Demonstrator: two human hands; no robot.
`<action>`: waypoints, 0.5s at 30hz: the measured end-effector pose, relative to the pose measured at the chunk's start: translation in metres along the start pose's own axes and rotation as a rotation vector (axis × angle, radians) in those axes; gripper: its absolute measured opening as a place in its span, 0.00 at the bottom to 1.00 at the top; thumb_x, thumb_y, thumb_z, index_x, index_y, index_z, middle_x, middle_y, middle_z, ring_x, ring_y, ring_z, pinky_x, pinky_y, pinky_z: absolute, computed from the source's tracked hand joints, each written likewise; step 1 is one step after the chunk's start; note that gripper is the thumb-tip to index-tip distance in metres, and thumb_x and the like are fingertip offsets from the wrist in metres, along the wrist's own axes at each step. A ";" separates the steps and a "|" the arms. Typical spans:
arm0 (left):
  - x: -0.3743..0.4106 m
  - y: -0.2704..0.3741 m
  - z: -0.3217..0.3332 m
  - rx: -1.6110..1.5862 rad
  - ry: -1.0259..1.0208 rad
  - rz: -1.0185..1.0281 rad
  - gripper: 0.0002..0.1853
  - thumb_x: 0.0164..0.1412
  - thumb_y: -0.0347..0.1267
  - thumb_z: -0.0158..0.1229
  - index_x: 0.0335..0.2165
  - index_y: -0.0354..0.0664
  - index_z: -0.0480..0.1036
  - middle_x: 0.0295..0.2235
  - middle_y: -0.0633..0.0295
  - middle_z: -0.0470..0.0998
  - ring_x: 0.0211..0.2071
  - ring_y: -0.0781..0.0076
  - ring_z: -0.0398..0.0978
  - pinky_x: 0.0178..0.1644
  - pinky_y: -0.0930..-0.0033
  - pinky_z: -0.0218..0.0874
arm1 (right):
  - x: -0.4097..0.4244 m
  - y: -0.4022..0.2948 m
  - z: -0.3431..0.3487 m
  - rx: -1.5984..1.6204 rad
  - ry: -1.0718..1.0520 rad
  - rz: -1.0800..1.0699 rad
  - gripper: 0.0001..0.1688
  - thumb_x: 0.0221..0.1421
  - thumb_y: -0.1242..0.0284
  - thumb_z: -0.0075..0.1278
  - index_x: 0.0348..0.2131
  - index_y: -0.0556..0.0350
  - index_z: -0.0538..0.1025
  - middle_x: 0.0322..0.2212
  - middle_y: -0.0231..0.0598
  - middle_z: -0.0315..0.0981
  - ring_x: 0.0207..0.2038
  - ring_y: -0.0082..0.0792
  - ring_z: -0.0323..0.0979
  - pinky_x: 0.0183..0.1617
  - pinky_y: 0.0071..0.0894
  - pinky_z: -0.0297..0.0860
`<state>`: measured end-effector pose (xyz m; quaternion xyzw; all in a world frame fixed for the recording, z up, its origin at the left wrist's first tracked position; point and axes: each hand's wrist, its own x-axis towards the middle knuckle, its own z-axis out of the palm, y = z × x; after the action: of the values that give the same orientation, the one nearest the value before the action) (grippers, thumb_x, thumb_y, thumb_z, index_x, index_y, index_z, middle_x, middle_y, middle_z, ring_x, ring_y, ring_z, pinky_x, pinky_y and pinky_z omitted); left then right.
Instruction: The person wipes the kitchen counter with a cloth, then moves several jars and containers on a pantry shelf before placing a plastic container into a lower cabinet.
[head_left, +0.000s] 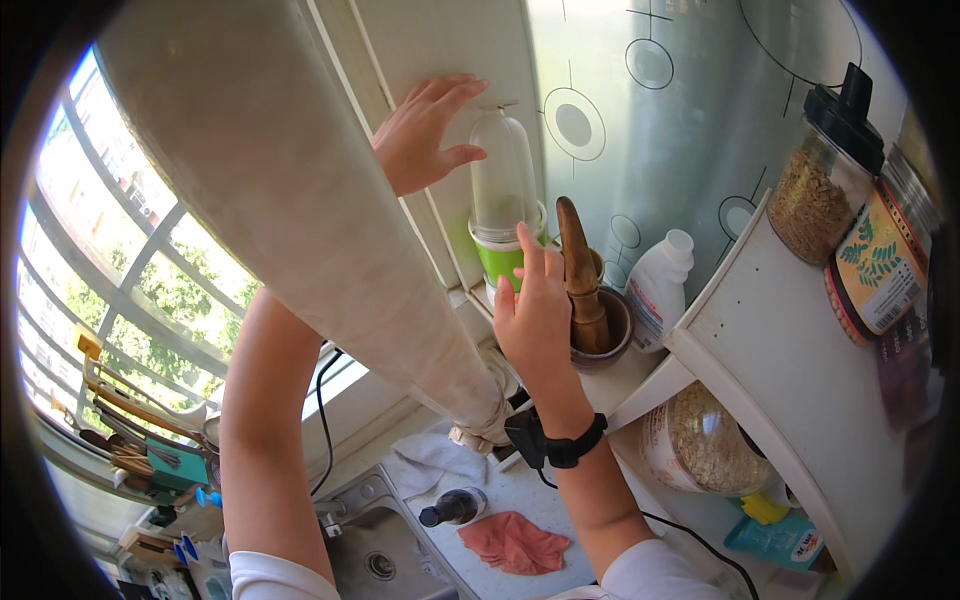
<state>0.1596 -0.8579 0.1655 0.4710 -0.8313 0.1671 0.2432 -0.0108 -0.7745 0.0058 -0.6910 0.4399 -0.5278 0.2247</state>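
Note:
A small blender or grinder with a green base (499, 262) and an upturned clear plastic cup (504, 172) stands against the back wall. My left hand (431, 139) is left of the cup with fingers spread, and its thumb points at the cup's side. Part of my left arm is hidden behind a thick wrapped pipe (322, 210). In front of the green base is my right hand (534, 307), fingers apart, index finger raised by the cup's collar. Whether that finger touches it, I cannot tell. Neither hand grips anything.
Close on the right stand a wooden pestle (576, 247) in a brown mortar (619, 322) and a white plastic bottle (660, 289). A white shelf (787, 330) carries jars (817, 180). Below are a steel sink (375, 536), a dark-capped bottle (456, 507) and a red cloth (516, 541).

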 end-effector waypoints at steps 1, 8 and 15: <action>0.002 -0.001 0.003 0.001 -0.024 0.007 0.36 0.53 0.33 0.68 0.59 0.50 0.63 0.62 0.55 0.62 0.63 0.52 0.58 0.65 0.54 0.54 | 0.001 0.003 0.001 -0.017 0.007 -0.012 0.39 0.53 0.81 0.55 0.62 0.57 0.59 0.48 0.53 0.63 0.48 0.54 0.71 0.48 0.45 0.72; 0.007 0.009 0.001 -0.166 -0.075 -0.033 0.27 0.53 0.32 0.69 0.49 0.46 0.66 0.60 0.52 0.64 0.60 0.52 0.64 0.62 0.52 0.59 | 0.000 0.015 0.006 -0.124 0.055 -0.091 0.38 0.51 0.81 0.56 0.60 0.61 0.60 0.51 0.55 0.60 0.51 0.54 0.69 0.52 0.45 0.70; 0.005 0.017 0.013 -0.463 -0.045 -0.159 0.27 0.53 0.39 0.70 0.43 0.42 0.64 0.45 0.50 0.75 0.49 0.49 0.77 0.46 0.55 0.71 | 0.001 0.018 0.005 -0.180 0.087 -0.104 0.39 0.50 0.82 0.57 0.59 0.61 0.60 0.54 0.56 0.58 0.50 0.54 0.69 0.52 0.45 0.70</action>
<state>0.1394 -0.8596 0.1569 0.4704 -0.8130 -0.0579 0.3383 -0.0130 -0.7855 -0.0090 -0.7067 0.4585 -0.5266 0.1145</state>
